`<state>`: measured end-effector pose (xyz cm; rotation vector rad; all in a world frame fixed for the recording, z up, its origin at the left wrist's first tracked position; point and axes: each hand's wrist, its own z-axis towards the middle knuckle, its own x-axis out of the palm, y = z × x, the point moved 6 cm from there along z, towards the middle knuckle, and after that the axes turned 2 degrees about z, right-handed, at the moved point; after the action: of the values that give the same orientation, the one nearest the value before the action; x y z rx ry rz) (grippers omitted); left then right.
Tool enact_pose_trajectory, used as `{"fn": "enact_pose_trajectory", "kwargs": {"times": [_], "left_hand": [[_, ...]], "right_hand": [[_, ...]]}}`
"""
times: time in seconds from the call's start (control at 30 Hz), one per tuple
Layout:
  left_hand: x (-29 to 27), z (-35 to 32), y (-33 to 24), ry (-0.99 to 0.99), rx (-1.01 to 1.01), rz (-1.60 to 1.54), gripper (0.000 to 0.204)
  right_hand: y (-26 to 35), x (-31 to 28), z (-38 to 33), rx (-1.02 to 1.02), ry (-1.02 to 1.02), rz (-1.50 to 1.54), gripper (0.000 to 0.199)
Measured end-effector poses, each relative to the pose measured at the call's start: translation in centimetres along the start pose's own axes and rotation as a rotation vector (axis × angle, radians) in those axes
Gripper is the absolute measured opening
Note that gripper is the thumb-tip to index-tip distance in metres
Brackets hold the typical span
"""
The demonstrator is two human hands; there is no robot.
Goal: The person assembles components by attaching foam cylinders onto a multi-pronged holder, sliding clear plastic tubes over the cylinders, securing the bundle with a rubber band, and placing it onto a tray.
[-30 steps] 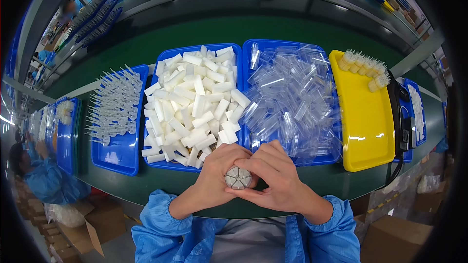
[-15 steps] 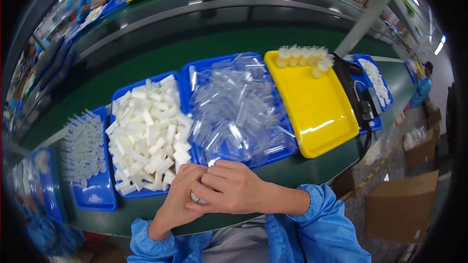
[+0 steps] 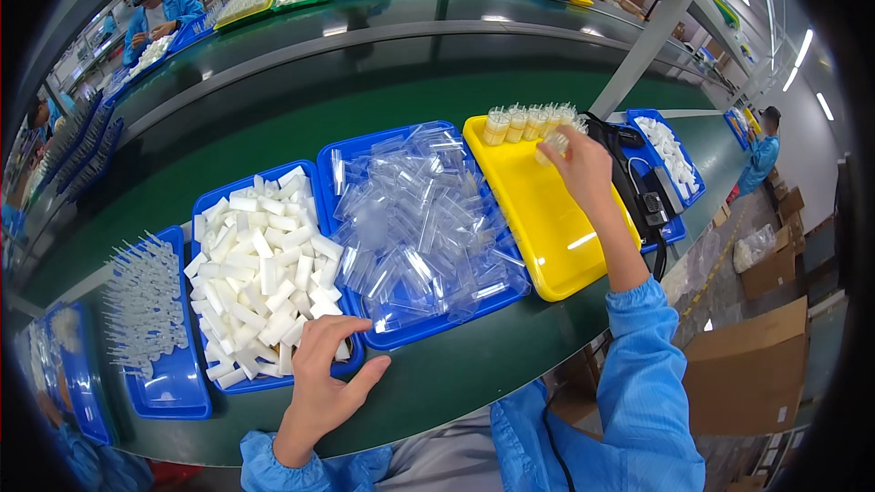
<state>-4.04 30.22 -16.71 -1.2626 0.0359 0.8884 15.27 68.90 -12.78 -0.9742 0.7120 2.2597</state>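
My right hand (image 3: 586, 173) reaches over the yellow tray (image 3: 545, 237). Its thumb and fingers pinch a small clear vial (image 3: 552, 143) beside a row of similar vials (image 3: 516, 124) with cream-coloured filling and thin tips. The fingers partly hide the vial. My left hand (image 3: 328, 387) holds nothing; its fingers are apart, beside the front edge of the blue tray heaped with white foam blocks (image 3: 260, 264). Right of the foam, another blue tray (image 3: 392, 339) holds a pile of clear plastic tubes (image 3: 419, 219).
At the left, a blue tray (image 3: 169, 394) holds spiky translucent parts (image 3: 146, 305). A black strap and device (image 3: 652, 205) lie right of the yellow tray, near a tray of white pieces (image 3: 670, 155). A metal post (image 3: 656, 32) rises behind. Co-workers (image 3: 164, 14) sit across the line.
My hands were together in front of the trays. They have parted: the right moved up and right to the vials, while the left opened near the foam tray. The view has shifted.
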Motion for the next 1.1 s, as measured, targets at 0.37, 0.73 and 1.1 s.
{"fn": "enact_pose_trajectory", "kwargs": {"times": [0.37, 0.73, 1.1], "left_hand": [[0.1, 0.1, -0.5, 0.014, 0.044, 0.150, 0.038], [0.5, 0.1, -0.4, 0.056, 0.038, 0.139, 0.031], [0.0, 0.0, -0.4, 0.028, 0.051, 0.161, 0.029]], "right_hand": [[-0.2, 0.5, 0.2, 0.217, 0.248, -0.079, 0.055], [-5.1, 4.8, -0.3, 0.339, 0.244, -0.044, 0.046], [-3.7, 5.4, 0.5, 0.226, 0.201, -0.009, 0.042]]}}
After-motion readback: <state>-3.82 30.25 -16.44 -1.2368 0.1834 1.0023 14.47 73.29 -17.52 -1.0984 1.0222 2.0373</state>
